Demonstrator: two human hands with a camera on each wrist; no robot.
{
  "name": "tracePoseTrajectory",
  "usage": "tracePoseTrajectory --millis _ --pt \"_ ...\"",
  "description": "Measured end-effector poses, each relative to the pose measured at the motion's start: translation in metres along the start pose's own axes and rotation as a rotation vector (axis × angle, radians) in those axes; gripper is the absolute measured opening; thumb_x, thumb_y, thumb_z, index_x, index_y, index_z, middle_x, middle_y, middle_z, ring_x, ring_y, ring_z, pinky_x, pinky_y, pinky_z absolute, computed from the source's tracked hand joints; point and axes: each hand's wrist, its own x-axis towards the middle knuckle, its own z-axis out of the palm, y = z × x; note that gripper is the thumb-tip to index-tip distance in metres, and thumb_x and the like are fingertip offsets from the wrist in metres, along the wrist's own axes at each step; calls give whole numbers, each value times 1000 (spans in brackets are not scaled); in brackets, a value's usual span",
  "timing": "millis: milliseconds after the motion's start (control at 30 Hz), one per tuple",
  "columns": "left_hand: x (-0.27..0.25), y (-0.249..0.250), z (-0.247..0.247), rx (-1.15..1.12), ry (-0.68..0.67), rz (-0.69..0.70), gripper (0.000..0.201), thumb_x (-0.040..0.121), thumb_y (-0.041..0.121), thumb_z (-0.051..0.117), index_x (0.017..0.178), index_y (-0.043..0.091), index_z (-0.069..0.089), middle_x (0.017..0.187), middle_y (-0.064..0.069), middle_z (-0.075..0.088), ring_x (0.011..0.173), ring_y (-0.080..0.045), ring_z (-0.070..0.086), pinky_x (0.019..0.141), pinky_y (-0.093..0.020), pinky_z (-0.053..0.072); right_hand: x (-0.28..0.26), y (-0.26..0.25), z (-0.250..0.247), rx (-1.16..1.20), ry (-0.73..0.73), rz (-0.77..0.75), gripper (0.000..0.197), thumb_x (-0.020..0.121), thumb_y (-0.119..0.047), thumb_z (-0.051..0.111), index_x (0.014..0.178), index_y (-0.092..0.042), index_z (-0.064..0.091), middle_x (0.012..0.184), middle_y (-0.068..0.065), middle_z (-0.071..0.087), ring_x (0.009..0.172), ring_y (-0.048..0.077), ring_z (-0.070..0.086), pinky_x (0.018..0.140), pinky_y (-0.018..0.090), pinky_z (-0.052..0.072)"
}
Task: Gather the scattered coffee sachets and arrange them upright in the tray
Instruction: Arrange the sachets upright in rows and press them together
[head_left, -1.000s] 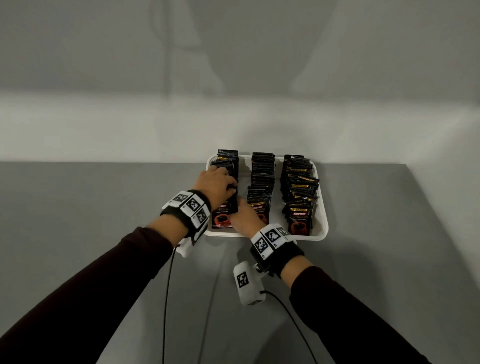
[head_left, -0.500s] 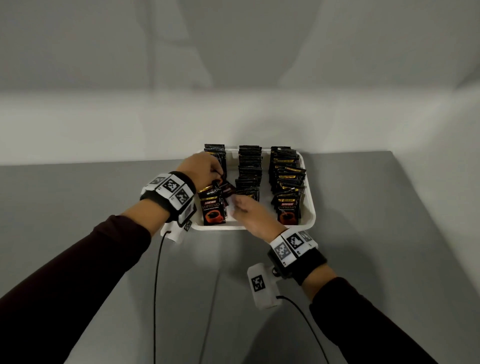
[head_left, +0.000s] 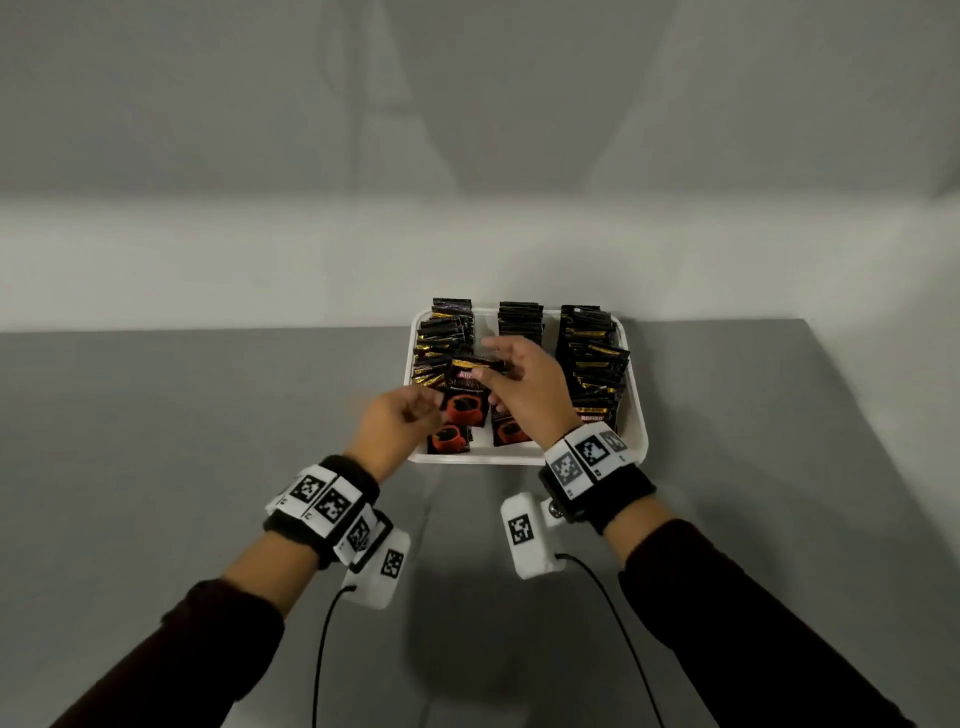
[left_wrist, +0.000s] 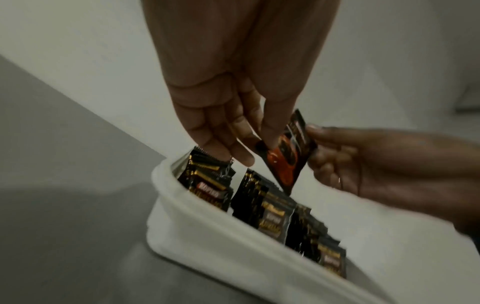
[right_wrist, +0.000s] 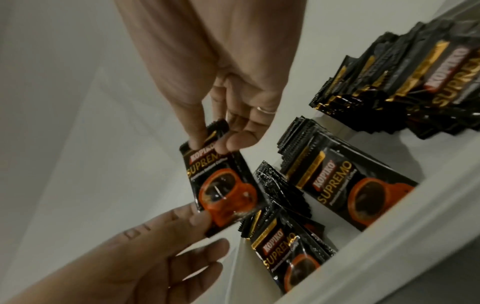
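Right hand (head_left: 524, 395) pinches sachet (head_left: 466, 391) by top edge, left hand (head_left: 397, 423) fingertips pinch its lower corner: steer bottom straight down into tray (head_left: 636, 431) row below.

Middle sachets (head_left: 519, 322) (partly) hidden behind hands.

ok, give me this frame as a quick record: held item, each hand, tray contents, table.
held item: one coffee sachet, lifted above the left row, print facing the camera
right hand: pinches the sachet's top edge
left hand: fingertips at the sachet's bottom corner, grip unclear
tray: white, three rows of sachets standing on edge
table: grey, no loose sachets visible
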Motion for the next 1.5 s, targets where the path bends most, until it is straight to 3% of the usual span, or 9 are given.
tracePoseTrajectory --millis 200,400,567,733,800,967,1133,1267,1500 --pt "17 -15 -21 550 97 -2 35 74 24 73 108 24 64 116 -2 55 107 -22 50 90 -33 42 9 20 18 -362 -8 -15 9 80 -16 69 83 -23 64 83 -12 62 79 2 58 66 11 44" --pt "28 -21 -22 809 87 6 21 78 38 65 94 24 68 121 0 52 113 -23 42 91 -34 39 9 39 45 -510 -122 -4 18 81 -13 67 99 -16 67 101 0 68 88 12 62 75 17 45" --pt "32 -28 -20 849 -49 -7 26 84 31 58 108 24 66 134 -1 47 123 -26 37 101 -40 36 2 38 42 -423 -66 9 38 83 -12 66 121 -12 59 118 4 65 105 15 62 89 20 47" --pt "29 -17 -21 703 160 129 26 82 20 61 108 23 66 124 -5 55 116 -29 43 98 -40 36 -7 27 -2 -375 112 -101 22 85 -14 64 107 -19 65 101 -5 67 79 0 57 73 9 45" --pt "26 -2 -11 599 211 262 25 79 12 64 102 21 68 114 -5 59 108 -28 46 89 -35 38 -9 31 -35 -405 216 -104 14 83 -12 65 95 -18 67 96 -5 65 81 4 58 75 13 45" --pt "21 34 54 546 -139 373 22 85 14 58 104 22 66 108 2 56 97 -14 54 88 -26 46 -10 57 -110 -606 284 44 15 76 -9 70 89 -16 68 93 -4 55 74 8 50 71 19 38" --pt "27 51 112 571 -324 127 34 89 13 50 123 9 54 123 -11 56 112 -25 53 94 -30 43 -6 71 -132 -663 175 105 22 73 -13 74 94 -17 69 78 -15 50 78 10 51 74 22 39" --pt "34 56 138 692 -409 -27 30 93 18 48 114 -3 53 118 -19 57 110 -30 54 89 -34 44 -2 76 -134 -639 108 116 41 73 -16 74 110 -26 61 79 -9 56 79 10 55 72 24 41" --pt "44 54 164 536 -301 -69 24 90 10 48 109 0 59 109 -18 63 101 -30 59 86 -34 47 2 82 -133 -669 46 125 17 79 -12 67 92 -22 67 83 -6 61 76 9 54 68 19 37"
